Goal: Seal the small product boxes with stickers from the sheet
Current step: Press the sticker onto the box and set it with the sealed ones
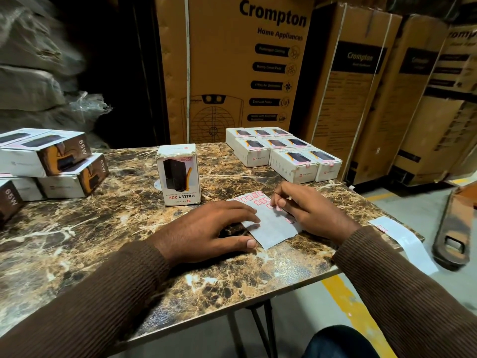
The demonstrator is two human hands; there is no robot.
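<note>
Pinching a sticker (278, 208), right hand (307, 208) curled.

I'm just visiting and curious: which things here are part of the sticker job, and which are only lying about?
Part of the job:
sticker sheet
upright box
grouped boxes
left hand pressing on the sheet
right hand picking at a sticker

Lying about:
big cartons
spare sheet
wrapped bundles
</note>
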